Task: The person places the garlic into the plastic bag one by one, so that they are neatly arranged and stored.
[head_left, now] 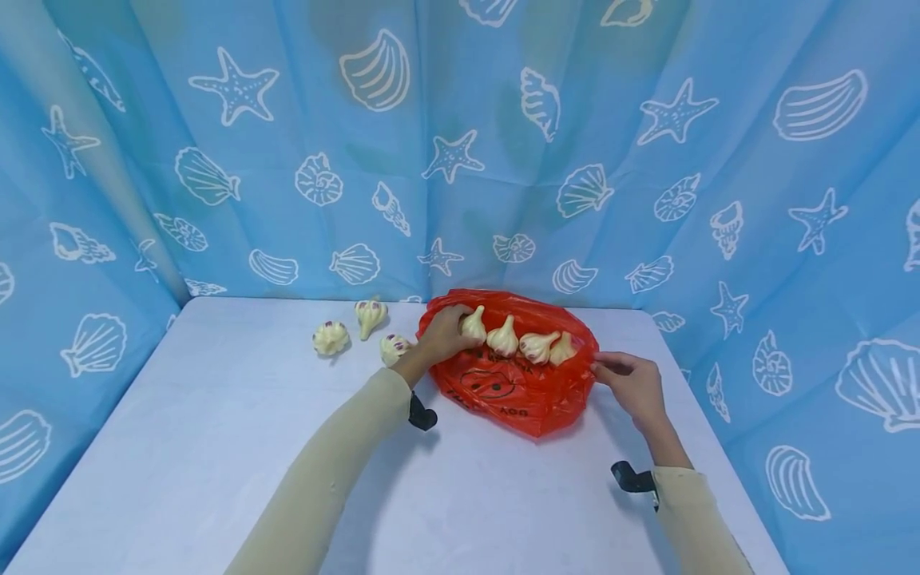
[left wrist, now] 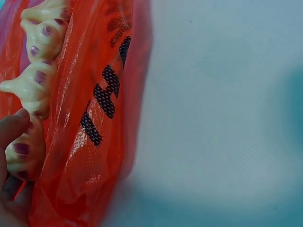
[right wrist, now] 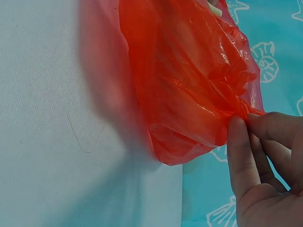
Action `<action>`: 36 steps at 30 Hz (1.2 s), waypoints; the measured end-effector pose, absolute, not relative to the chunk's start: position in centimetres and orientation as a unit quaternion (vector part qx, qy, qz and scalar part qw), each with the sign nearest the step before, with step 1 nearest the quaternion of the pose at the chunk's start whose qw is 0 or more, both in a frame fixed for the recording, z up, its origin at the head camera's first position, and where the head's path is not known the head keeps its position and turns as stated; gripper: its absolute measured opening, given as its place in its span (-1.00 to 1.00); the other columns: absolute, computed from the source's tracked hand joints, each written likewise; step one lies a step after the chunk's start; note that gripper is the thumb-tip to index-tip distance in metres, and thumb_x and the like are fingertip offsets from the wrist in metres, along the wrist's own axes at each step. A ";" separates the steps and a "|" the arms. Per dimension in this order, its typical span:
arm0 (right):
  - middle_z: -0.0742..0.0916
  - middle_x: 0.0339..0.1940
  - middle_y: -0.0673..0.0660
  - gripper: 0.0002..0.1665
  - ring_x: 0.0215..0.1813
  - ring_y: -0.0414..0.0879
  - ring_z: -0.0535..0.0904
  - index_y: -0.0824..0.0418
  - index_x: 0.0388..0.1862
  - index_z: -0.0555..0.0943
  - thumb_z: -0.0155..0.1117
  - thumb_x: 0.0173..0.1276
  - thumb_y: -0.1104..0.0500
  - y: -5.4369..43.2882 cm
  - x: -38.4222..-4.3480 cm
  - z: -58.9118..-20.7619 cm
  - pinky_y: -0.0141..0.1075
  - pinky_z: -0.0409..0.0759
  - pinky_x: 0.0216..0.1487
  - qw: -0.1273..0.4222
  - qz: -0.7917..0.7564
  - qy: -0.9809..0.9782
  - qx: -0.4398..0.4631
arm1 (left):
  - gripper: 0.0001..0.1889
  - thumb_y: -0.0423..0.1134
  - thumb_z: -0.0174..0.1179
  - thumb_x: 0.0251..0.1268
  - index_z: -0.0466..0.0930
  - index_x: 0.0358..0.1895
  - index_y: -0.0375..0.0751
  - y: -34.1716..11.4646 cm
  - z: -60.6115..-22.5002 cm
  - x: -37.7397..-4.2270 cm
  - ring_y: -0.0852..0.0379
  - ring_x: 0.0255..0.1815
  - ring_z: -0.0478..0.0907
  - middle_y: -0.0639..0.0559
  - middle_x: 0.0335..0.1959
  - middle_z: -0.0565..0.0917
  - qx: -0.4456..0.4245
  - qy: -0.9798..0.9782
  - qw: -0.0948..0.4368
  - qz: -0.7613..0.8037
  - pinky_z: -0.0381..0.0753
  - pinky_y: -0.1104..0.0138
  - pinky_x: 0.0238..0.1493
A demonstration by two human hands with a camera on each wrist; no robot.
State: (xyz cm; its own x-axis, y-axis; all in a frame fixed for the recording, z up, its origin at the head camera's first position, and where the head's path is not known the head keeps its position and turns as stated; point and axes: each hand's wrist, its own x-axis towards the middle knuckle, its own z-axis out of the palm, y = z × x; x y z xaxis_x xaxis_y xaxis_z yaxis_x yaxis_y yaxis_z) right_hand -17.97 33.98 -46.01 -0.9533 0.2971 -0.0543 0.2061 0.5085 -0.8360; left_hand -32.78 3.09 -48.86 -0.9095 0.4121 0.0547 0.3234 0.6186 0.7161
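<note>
A red plastic bag (head_left: pixel 496 391) with black print lies on the white table, its mouth spread open. Several garlic bulbs sit in a row in the opening, among them one bulb (head_left: pixel 502 339) near the middle and another (head_left: pixel 535 346) to its right. My left hand (head_left: pixel 447 334) pinches the leftmost garlic bulb (head_left: pixel 473 326); in the left wrist view the thumb (left wrist: pixel 14 126) rests against that bulb. On the bag's right edge, my right hand (head_left: pixel 632 386) pinches the red plastic between thumb and fingers, as the right wrist view also shows.
Left of the bag, three loose garlic bulbs lie on the white table (head_left: pixel 237 399): one (head_left: pixel 331 339) farthest left, one (head_left: pixel 370 317) toward the back, and one (head_left: pixel 394 348) beside my left wrist. A blue curtain (head_left: pixel 489 224) with shell prints hangs behind the table.
</note>
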 end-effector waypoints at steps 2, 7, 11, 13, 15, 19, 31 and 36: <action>0.65 0.12 0.20 -0.52 0.06 0.07 0.62 0.18 0.19 0.59 0.34 0.33 0.05 34.0 -18.0 -46.1 -0.14 0.59 0.07 0.050 0.475 -0.867 -0.143 | -0.36 -0.09 0.42 0.14 0.39 0.25 -0.21 3.2 -48.9 -32.9 0.01 0.11 0.44 -0.07 0.17 0.53 0.203 0.900 0.060 0.381 0.48 0.12 0.23; 0.65 0.12 0.20 -0.51 0.05 0.07 0.63 0.18 0.20 0.59 0.34 0.34 0.05 34.1 -18.1 -46.3 -0.15 0.59 0.07 0.054 0.475 -0.867 -0.141 | -0.34 -0.10 0.42 0.13 0.37 0.27 -0.21 3.4 -49.2 -33.2 0.02 0.10 0.45 -0.08 0.17 0.53 0.200 0.902 0.071 0.375 0.52 0.13 0.18; 0.66 0.12 0.20 -0.51 0.05 0.06 0.63 0.18 0.21 0.59 0.34 0.34 0.05 34.2 -18.1 -46.5 -0.16 0.59 0.07 0.058 0.472 -0.868 -0.140 | -0.31 -0.12 0.42 0.12 0.36 0.30 -0.22 3.6 -49.3 -33.2 -0.01 0.12 0.45 -0.10 0.19 0.52 0.196 0.902 0.074 0.376 0.51 0.10 0.19; 0.66 0.11 0.20 -0.51 0.05 0.06 0.63 0.17 0.21 0.59 0.34 0.34 0.05 34.3 -18.1 -46.5 -0.16 0.59 0.06 0.060 0.470 -0.870 -0.138 | -0.31 -0.13 0.42 0.13 0.35 0.31 -0.22 3.6 -49.3 -33.2 -0.01 0.13 0.45 -0.10 0.20 0.52 0.197 0.902 0.075 0.376 0.50 0.10 0.20; 0.66 0.11 0.19 -0.52 0.04 0.05 0.64 0.17 0.20 0.60 0.35 0.33 0.05 34.3 -18.1 -46.5 -0.16 0.59 0.06 0.063 0.469 -0.870 -0.138 | -0.31 -0.13 0.42 0.13 0.36 0.31 -0.23 3.6 -49.4 -33.2 -0.01 0.13 0.45 -0.09 0.20 0.52 0.199 0.901 0.075 0.379 0.49 0.10 0.21; 0.66 0.11 0.20 -0.52 0.04 0.06 0.64 0.17 0.19 0.60 0.36 0.32 0.05 34.3 -18.0 -46.4 -0.14 0.59 0.06 0.062 0.469 -0.870 -0.140 | -0.30 -0.14 0.44 0.10 0.36 0.31 -0.21 3.5 -49.4 -33.1 -0.01 0.15 0.44 -0.08 0.21 0.52 0.196 0.898 0.079 0.386 0.48 0.09 0.22; 0.66 0.11 0.21 -0.51 0.05 0.07 0.64 0.18 0.19 0.60 0.35 0.33 0.02 34.4 -17.8 -46.3 -0.15 0.59 0.06 0.057 0.475 -0.867 -0.137 | -0.26 -0.13 0.48 0.04 0.38 0.31 -0.19 3.3 -49.7 -33.0 -0.03 0.17 0.42 -0.07 0.22 0.51 0.187 0.889 0.076 0.410 0.49 0.04 0.20; 0.66 0.11 0.20 -0.51 0.05 0.06 0.64 0.17 0.19 0.60 0.35 0.32 0.01 34.5 -18.0 -46.3 -0.15 0.59 0.06 0.058 0.472 -0.869 -0.137 | -0.27 -0.14 0.49 0.03 0.39 0.31 -0.19 3.4 -49.9 -33.2 -0.03 0.17 0.43 -0.07 0.21 0.52 0.185 0.890 0.072 0.411 0.49 0.04 0.20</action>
